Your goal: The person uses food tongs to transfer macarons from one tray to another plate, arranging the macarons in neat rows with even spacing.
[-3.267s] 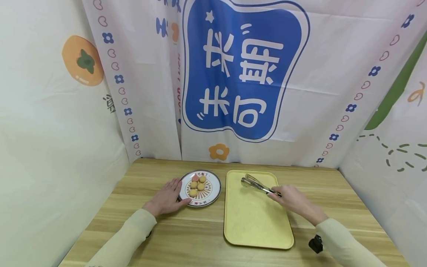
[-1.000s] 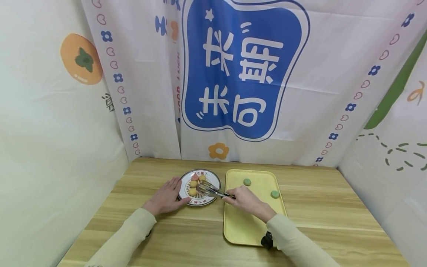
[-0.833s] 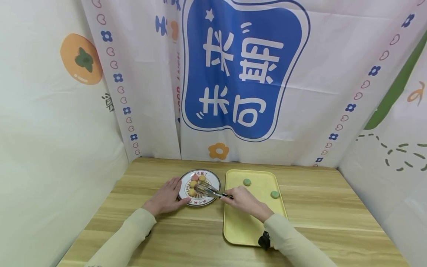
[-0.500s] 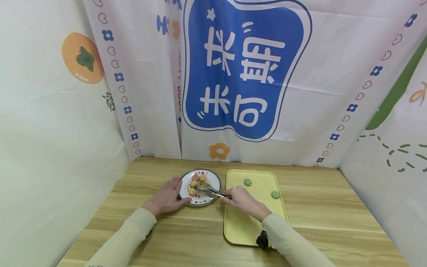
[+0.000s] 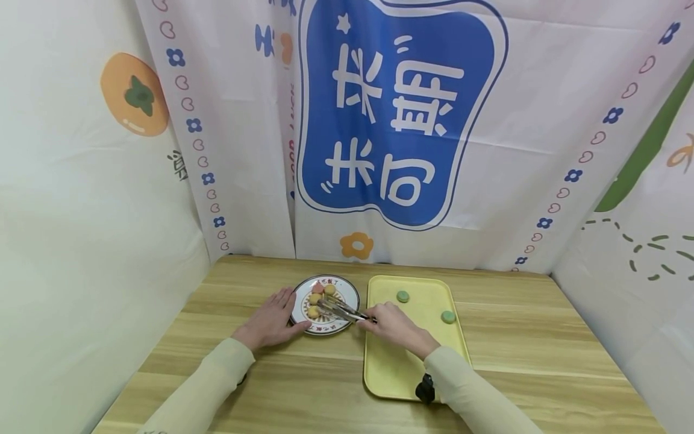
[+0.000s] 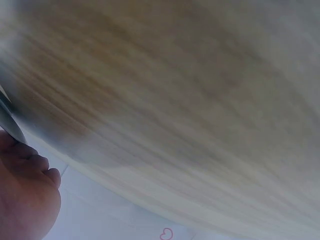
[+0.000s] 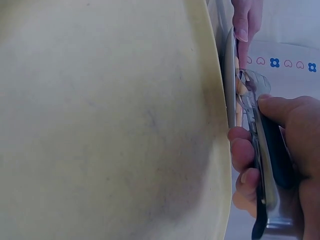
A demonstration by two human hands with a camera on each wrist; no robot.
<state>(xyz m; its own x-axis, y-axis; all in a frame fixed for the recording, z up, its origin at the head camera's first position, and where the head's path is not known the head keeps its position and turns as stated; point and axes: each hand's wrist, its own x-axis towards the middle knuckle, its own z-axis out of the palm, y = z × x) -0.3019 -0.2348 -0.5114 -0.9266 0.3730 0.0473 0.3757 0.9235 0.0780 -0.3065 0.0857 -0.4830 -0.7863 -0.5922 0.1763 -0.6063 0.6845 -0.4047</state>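
My left hand (image 5: 269,321) rests at the left rim of a white printed plate (image 5: 348,294), fingers extended and thumb along the near rim. Several small yellow macarons (image 5: 313,312) and a pink one (image 5: 318,289) sit on this plate. Metal tongs (image 5: 347,311) are gripped in my right hand (image 5: 398,327), their heads low over the plate among the yellow macarons. In the right wrist view a yellow piece (image 7: 241,88) shows at the tong heads (image 7: 257,82); whether they pinch it I cannot tell. Two green macarons (image 5: 402,296) (image 5: 447,316) lie on the yellow tray.
The yellow tray (image 5: 387,377) stands right of the plate, under my right forearm, with a narrow gap between them. Both are on a wooden table (image 5: 303,392). Printed cloth (image 5: 531,108) hangs behind the table and at both sides.
Since the oldest frame, my right hand has carried the tongs left from tray to plate, and two green macarons have come into view. Over the last second the tongs barely shift; my left hand stays put.
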